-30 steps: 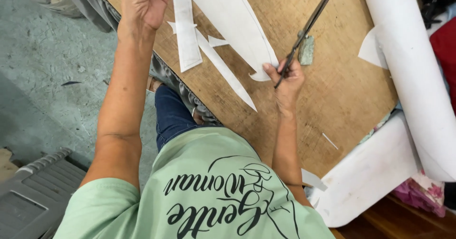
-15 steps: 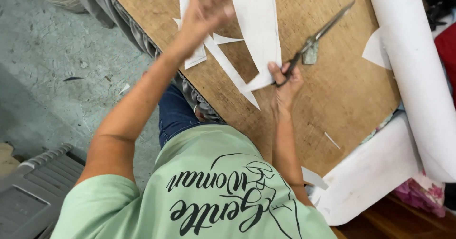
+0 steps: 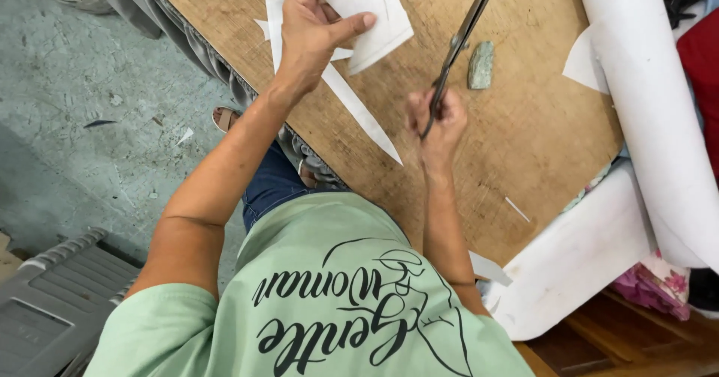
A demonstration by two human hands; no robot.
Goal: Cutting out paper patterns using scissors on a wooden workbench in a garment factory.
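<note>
Worn wooden table (image 3: 539,145) carried offcut strips (image 3: 359,111); left hand (image 3: 311,32) pinched the partly cut white paper piece (image 3: 371,10), right hand (image 3: 438,119) gripped closed scissors (image 3: 460,40).

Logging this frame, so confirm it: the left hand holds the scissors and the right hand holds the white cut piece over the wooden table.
Hands are swapped. In the head view, the right hand holds the scissors, and the left hand holds the white cut piece, over the wooden table.
</note>
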